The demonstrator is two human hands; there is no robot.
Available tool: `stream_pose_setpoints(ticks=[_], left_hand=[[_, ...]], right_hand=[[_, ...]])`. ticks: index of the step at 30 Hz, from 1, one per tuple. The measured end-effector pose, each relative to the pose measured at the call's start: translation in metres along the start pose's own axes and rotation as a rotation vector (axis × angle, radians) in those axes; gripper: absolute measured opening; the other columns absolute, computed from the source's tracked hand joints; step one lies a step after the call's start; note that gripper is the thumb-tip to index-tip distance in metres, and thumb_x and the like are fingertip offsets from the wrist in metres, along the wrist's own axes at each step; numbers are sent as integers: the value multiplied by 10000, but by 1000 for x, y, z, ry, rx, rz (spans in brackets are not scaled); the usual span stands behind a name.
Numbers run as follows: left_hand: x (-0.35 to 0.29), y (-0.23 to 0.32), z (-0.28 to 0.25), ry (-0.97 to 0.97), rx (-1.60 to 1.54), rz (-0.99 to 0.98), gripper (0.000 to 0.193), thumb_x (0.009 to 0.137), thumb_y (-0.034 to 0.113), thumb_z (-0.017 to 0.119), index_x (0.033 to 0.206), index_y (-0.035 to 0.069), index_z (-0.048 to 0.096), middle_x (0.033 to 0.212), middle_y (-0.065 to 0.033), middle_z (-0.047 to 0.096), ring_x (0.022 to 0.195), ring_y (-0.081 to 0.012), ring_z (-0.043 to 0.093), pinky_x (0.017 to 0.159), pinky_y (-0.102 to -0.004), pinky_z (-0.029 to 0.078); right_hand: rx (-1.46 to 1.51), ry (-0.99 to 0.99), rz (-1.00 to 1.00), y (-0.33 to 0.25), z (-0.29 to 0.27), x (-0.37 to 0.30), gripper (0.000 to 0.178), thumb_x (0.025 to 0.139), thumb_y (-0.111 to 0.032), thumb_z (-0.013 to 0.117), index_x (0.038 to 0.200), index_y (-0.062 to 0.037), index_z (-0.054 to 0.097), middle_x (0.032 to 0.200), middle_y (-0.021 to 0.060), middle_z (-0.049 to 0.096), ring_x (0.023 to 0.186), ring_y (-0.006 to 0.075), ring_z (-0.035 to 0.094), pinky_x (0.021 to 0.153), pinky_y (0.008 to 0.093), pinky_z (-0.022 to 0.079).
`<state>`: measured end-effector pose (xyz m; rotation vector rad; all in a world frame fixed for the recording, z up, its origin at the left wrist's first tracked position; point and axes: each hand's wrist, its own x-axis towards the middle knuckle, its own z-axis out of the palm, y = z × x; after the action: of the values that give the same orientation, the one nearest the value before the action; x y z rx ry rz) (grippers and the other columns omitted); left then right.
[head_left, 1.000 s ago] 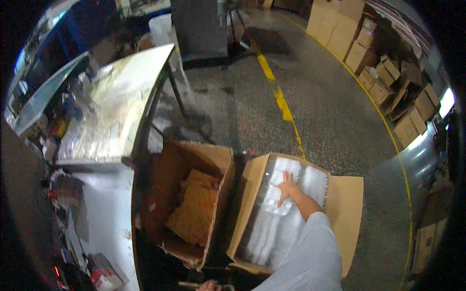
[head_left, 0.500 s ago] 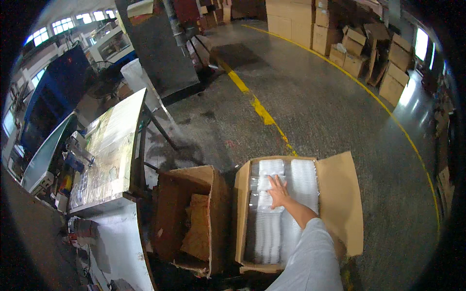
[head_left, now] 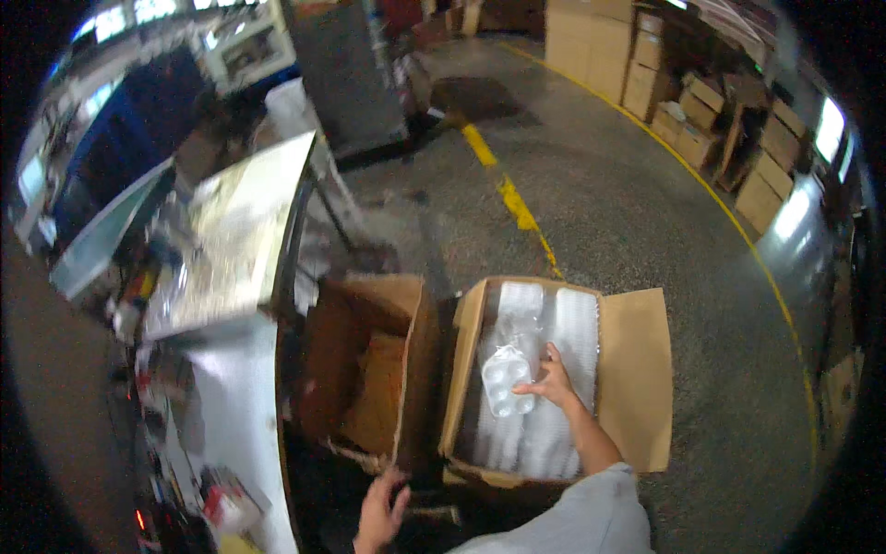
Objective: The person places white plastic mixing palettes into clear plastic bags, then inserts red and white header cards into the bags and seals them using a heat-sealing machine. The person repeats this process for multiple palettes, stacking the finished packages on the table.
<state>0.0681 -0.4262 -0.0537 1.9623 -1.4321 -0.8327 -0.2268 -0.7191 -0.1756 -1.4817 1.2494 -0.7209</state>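
Observation:
A white plastic tray with several round wells is tilted up above an open cardboard carton. My right hand has this tray by its right side, the thumb lying over its edge; the fingers behind are partly hidden. Beneath it, white trays stand packed in long rows, with clear plastic film around them. My left hand is low in the view, beside the near edge of a second, older brown box. Its fingers are loosely apart and nothing shows in them.
A worktable with a light, film-covered top stands to the left, cluttered below. Yellow lines mark the grey floor. Stacked cardboard boxes line the far right. A dark grey pillar-like block rises beyond the table.
My right hand, spread flat on the tray row before, now has one tray tilted up facing me. My left hand has come into view at the bottom. The view has shifted slightly.

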Motion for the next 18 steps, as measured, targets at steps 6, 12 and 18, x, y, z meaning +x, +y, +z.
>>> stream_pose_setpoints(ticks=[6, 12, 18], left_hand=[[-4, 25, -7, 19, -22, 73, 289, 881, 189, 562, 1124, 34, 546, 1244, -160, 497, 1072, -342, 523, 903, -377, 431], [-39, -7, -6, 71, -146, -193, 262, 873, 174, 572, 1093, 30, 566, 1235, -148, 511, 937, -292, 596, 795, -357, 489], [-41, -15, 17, 43, -152, -175, 269, 876, 175, 561, 1109, 41, 559, 1225, -148, 520, 1015, -304, 564, 819, -357, 482]], right_hand=[[-622, -291, 56, 42, 55, 12, 1005, 393, -639, 803, 1117, 28, 605, 1457, 271, 111, 1347, 377, 170, 1092, 374, 211], [-840, -470, 226, 39, 55, 34, 1108, 312, -688, 781, 1163, -5, 592, 1447, 317, 53, 1350, 459, 57, 1092, 452, 179], [-904, -461, 72, 43, 56, 36, 1046, 327, -656, 799, 1107, 17, 619, 1461, 283, 17, 1325, 472, 115, 1061, 489, 232]])
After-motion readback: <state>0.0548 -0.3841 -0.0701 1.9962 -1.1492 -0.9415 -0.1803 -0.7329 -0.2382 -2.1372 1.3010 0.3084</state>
